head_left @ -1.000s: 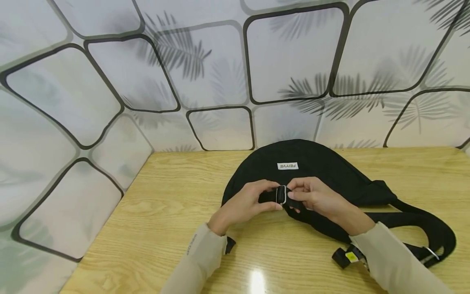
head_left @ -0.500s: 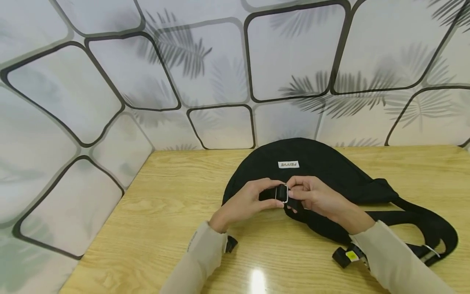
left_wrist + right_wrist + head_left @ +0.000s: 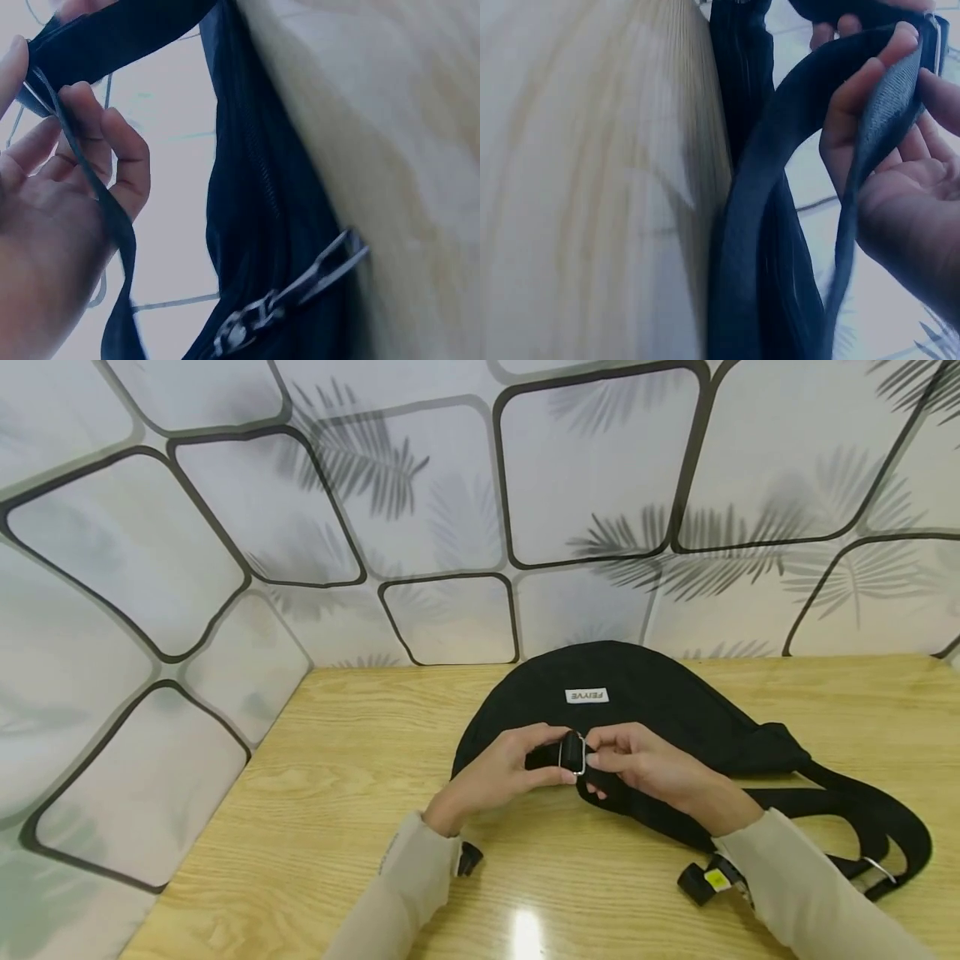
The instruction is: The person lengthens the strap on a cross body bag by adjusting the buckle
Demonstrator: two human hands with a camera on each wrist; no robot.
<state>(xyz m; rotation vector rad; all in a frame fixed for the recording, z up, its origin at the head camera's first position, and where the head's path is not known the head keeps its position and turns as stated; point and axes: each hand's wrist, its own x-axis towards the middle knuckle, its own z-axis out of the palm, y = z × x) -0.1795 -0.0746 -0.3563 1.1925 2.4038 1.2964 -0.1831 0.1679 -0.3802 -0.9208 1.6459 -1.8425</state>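
A black crescent-shaped waist bag (image 3: 637, 677) with a small white label (image 3: 587, 696) lies on the table against the wall. Over its lower edge, my left hand (image 3: 502, 768) pinches a silver strap slider (image 3: 582, 757) between thumb and fingers. My right hand (image 3: 652, 772) pinches the black strap (image 3: 889, 105) just right of the slider. Webbing passes through the slider. In the left wrist view a strap length (image 3: 120, 240) hangs down past the left palm, and a metal zipper pull (image 3: 300, 289) shows on the bag. Fingers partly hide the slider.
A black buckle end with a yellow sticker (image 3: 717, 880) lies beside the right sleeve. Another black buckle piece (image 3: 470, 858) sits by the left sleeve. Looped strap with a second metal slider (image 3: 879, 870) spreads to the right on the wooden table (image 3: 315, 777). Patterned cloth (image 3: 442, 485) covers the walls.
The slider has turned slightly between the fingers, its frame more tilted. Both hands stay in nearly the same place; the bag has not moved.
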